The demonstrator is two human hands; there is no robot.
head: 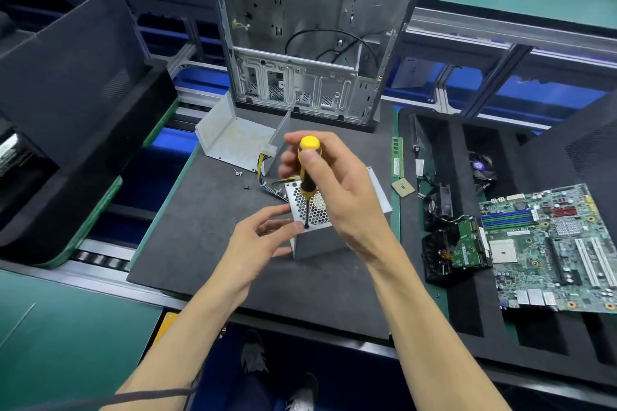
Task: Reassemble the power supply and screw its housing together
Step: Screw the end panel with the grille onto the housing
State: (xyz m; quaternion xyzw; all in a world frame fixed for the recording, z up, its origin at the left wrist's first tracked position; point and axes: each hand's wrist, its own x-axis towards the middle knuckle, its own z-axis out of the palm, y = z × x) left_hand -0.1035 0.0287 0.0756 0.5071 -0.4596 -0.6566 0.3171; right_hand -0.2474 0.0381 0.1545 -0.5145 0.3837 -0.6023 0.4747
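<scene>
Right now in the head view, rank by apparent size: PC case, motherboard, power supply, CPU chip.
1. PC case
2. motherboard
3. power supply, partly hidden by both hands, so its extent is unsure
4. CPU chip

The case stands farther from the camera and still looks largest.
</scene>
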